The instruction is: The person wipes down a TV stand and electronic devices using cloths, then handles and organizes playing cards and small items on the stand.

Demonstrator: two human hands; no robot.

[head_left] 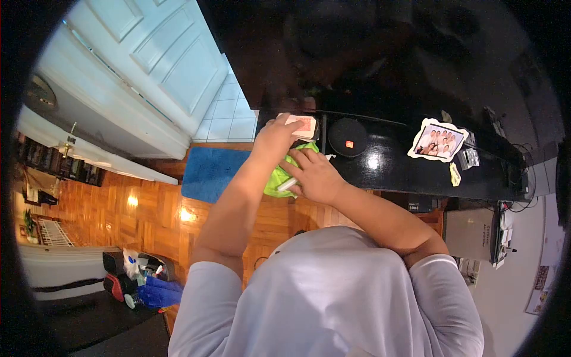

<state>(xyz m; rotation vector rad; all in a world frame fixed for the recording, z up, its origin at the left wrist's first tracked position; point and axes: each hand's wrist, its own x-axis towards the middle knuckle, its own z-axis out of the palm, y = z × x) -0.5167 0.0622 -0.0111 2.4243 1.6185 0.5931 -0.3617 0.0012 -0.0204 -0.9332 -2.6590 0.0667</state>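
Note:
My left hand (277,140) is at the edge of the black cabinet top, its fingers curled over a pinkish-white stack that looks like playing cards (305,126). Just below it, my right hand (319,177) grips a bright green cloth (273,183), which hangs past the cabinet's front edge. A short white tube-like piece (287,184) sticks out by the right thumb; what it is I cannot make out. The palm side of both hands is hidden. Close to the right hand stands a round black speaker (348,137) with a small orange label.
On the glossy black cabinet top (380,175) stand a white-framed photo (439,140), a yellow packet (455,174) and small silvery packets (470,158). A blue mat (213,174) lies on the wooden floor to the left, near a white door (172,53). Cables run at the far right.

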